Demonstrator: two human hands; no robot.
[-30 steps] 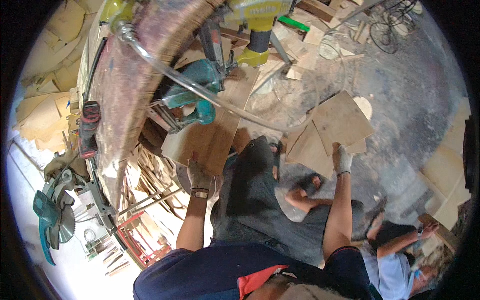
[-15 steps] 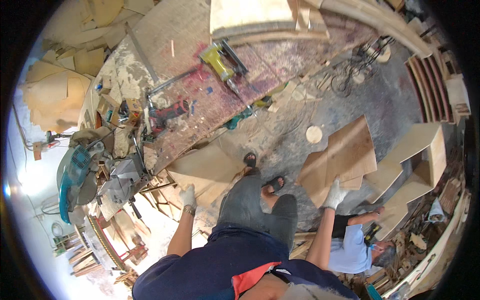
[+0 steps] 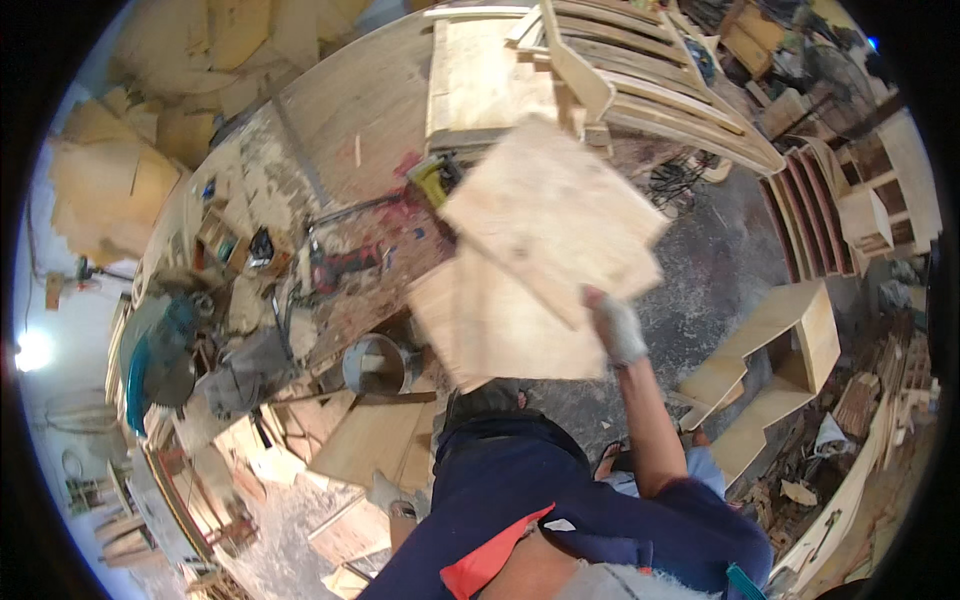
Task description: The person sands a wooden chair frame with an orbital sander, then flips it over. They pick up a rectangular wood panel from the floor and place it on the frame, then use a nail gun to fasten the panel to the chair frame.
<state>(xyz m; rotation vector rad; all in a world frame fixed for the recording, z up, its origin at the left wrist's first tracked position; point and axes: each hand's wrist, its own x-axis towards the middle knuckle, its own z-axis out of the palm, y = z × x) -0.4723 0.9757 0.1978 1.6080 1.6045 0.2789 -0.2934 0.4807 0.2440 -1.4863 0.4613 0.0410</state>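
Observation:
My right hand point(image 3: 618, 328), in a pale work glove, grips several overlapping plywood sheets point(image 3: 545, 215) by their near right edge. The sheets are raised in front of me, fanned apart and slightly blurred. They hide part of the workbench and of the yellow-green power tool point(image 3: 432, 182) on it. My left hand point(image 3: 390, 494), also gloved, hangs low by my left side, away from the held sheets. Its fingers are blurred and too small to read. Nearest to it is a leaning plywood panel point(image 3: 365, 440).
The workbench point(image 3: 360, 110) carries a red cordless drill point(image 3: 345, 268) and wooden frames. A teal mitre saw point(image 3: 150, 360) stands at left, a round bucket point(image 3: 378, 364) below the bench. Stepped plywood boxes point(image 3: 790, 350) sit at right. Another person's leg point(image 3: 700, 462) shows behind my right arm.
My right hand has swung the plywood sheets up and left, from low at the right to before the bench. My left hand has dropped lower. My view has turned; the co-worker is now mostly hidden.

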